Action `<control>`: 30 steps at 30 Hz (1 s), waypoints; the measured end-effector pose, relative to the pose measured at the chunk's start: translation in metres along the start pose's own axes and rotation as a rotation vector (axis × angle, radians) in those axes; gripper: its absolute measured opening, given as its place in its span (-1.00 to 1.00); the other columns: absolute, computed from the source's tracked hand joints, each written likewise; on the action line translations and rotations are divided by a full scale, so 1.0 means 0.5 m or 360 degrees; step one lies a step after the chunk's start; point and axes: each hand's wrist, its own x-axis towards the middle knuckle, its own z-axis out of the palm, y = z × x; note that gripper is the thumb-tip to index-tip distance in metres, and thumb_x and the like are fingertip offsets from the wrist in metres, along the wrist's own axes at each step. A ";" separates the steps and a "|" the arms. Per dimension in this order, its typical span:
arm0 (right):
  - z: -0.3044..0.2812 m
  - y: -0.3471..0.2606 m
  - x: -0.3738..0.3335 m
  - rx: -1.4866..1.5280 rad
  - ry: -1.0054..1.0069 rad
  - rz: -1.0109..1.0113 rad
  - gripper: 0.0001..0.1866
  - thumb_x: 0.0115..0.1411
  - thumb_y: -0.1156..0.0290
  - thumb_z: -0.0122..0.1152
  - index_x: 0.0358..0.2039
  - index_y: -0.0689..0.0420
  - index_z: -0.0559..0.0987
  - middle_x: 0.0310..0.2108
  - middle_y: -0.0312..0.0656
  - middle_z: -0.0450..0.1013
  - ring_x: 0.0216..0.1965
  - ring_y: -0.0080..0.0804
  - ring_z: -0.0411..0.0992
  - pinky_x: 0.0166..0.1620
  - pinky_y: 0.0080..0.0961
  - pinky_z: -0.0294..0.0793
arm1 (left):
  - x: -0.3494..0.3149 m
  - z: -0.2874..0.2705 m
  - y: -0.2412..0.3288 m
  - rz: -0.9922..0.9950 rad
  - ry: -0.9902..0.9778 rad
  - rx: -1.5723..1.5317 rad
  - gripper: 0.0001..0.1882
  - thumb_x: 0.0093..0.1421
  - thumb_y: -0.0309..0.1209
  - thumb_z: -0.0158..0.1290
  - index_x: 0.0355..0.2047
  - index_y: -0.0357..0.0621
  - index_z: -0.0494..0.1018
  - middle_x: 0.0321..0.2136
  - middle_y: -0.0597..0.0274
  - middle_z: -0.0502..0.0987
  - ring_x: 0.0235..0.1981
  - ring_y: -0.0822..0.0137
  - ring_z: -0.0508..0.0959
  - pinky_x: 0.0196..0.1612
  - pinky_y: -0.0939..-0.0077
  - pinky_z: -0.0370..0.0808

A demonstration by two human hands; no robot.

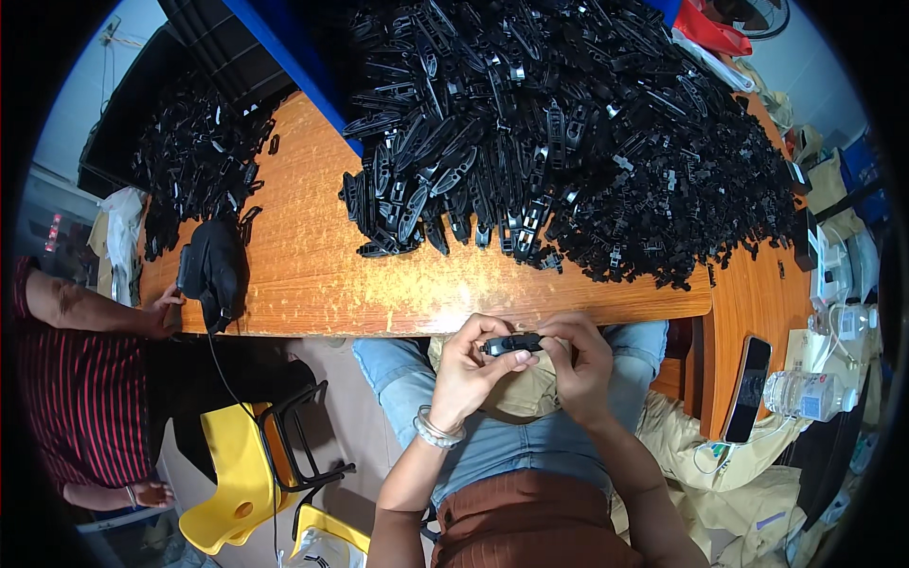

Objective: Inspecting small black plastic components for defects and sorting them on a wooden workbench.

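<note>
A small, elongated black plastic part (512, 344) is held level just off the table's front edge, above my lap. My left hand (471, 364) grips its left end, thumb along the near side and fingers curled behind. At the other end my right hand (576, 360) pinches with thumb and fingertips; whether a smaller piece sits in that pinch is hidden. Beyond my hands, a big heap of long black plastic parts (454, 151) covers the table's far middle. To its right spreads a pile of much smaller black pieces (672, 204).
A blue bin wall (289, 62) stands behind the wooden table (312, 256). More black parts (199, 142) spill from a black crate at left, near a black bag (218, 270). Another person (85, 379) stands left beside a yellow chair (227, 473). A phone (748, 388) and bottle (810, 395) lie right.
</note>
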 end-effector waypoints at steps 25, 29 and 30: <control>-0.007 0.033 0.023 -0.0380 -0.0394 -0.0147 -0.81 0.07 0.59 0.17 -0.25 0.26 0.54 -0.33 -0.13 0.49 -0.33 -0.30 0.48 -0.28 -0.47 0.43 | 0.152 0.015 0.023 0.0893 0.0403 0.1678 -0.81 0.08 -0.40 0.15 -0.34 -0.27 0.51 -0.47 0.05 0.50 -0.46 0.09 0.55 -0.42 0.34 0.46; -0.011 0.057 0.145 -0.1048 0.0079 -0.0605 -0.85 -0.01 0.60 0.18 -0.36 0.24 0.54 -0.37 -0.15 0.41 -0.32 -0.17 0.38 -0.30 -0.35 0.39 | 0.207 0.036 0.011 0.0843 0.0577 0.2016 -0.74 0.00 -0.29 0.21 -0.43 -0.25 0.50 -0.53 0.04 0.45 -0.54 -0.02 0.50 -0.48 0.24 0.42; -0.012 0.062 0.167 -0.1116 0.0018 -0.0691 -0.85 -0.04 0.61 0.19 -0.38 0.24 0.54 -0.39 -0.16 0.39 -0.33 -0.18 0.36 -0.30 -0.35 0.37 | 0.210 0.036 0.011 0.0805 0.0595 0.2057 -0.74 -0.01 -0.29 0.22 -0.45 -0.25 0.49 -0.53 0.05 0.46 -0.54 -0.02 0.50 -0.48 0.24 0.41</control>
